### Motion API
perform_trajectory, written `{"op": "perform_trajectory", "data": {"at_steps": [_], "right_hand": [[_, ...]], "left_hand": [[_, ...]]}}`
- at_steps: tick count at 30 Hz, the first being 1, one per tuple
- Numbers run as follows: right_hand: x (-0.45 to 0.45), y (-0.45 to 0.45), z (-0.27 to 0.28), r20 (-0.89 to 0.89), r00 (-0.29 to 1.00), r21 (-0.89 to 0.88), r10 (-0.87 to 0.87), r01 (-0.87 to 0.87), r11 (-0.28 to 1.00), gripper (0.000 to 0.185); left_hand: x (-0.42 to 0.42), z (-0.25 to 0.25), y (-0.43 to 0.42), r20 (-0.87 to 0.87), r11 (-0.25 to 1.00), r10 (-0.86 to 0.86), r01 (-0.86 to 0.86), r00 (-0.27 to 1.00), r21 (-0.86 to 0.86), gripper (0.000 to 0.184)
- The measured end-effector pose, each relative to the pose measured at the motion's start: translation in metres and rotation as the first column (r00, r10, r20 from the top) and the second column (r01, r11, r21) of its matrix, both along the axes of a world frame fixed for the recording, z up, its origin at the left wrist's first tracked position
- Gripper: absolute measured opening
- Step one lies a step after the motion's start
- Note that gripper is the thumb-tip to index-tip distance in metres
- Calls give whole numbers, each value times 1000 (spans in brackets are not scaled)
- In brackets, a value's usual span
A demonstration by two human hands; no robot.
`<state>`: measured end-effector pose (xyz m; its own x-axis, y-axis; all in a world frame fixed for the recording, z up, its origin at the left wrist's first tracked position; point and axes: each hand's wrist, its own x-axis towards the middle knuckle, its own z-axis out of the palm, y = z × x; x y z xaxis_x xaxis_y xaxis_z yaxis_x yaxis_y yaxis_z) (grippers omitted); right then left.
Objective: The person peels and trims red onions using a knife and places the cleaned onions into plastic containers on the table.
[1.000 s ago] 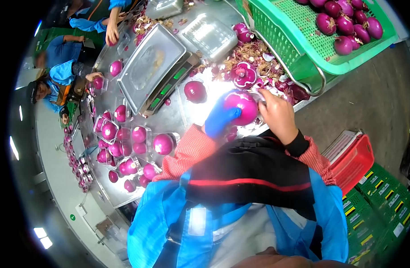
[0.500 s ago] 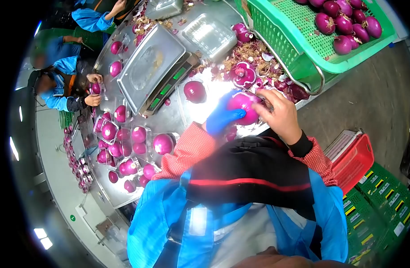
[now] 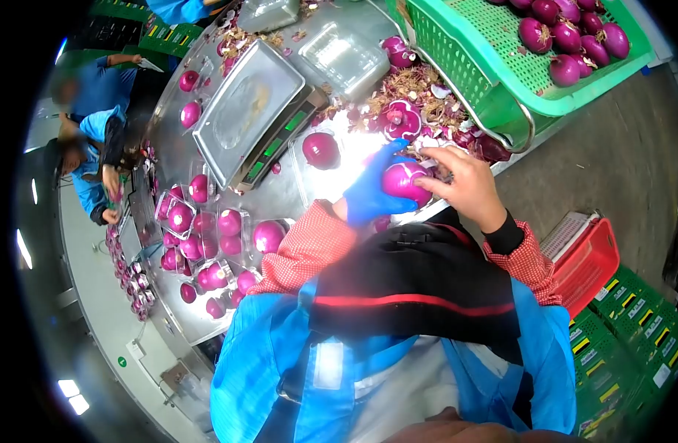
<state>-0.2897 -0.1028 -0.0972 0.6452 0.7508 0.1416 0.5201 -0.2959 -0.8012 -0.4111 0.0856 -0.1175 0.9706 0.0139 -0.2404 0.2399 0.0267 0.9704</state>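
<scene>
1. Since the earlier frame, a co-worker's hands [image 3: 111,198] have shifted away from the table edge; the left hand [image 3: 370,190] has opened wider.
2. Left: gloved fingers spread, cupping the held onion [image 3: 406,186], low over the table [image 3: 269,203].
3. Right hand [image 3: 468,186]: bare fingers bent, thumb at onion's side; cannot tell whether they pinch skin.
4. Peelings [image 3: 420,92] beyond, near green basket [image 3: 457,63].

Opens onto a grey floor [image 3: 597,170] at three o'clock, green crates [image 3: 627,354] at four. Shows a pale wall [image 3: 88,273] and round green sign [image 3: 122,362] at eight, bright lamps [image 3: 74,396] farther out, a strip light [image 3: 23,246] at nine, a shiny metal table [image 3: 269,196] toward ten.
</scene>
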Motion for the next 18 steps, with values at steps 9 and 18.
{"op": "perform_trajectory", "data": {"at_steps": [9,18], "right_hand": [[0,6,-15,327,944,-25,36,-30,999,32],[0,5,-43,-385,905,32,-180,208,978,37]], "left_hand": [[-4,0,-6,54,993,-47,41,997,113,108],[-13,-21,1,-162,875,2,-80,987,-477,80]]}}
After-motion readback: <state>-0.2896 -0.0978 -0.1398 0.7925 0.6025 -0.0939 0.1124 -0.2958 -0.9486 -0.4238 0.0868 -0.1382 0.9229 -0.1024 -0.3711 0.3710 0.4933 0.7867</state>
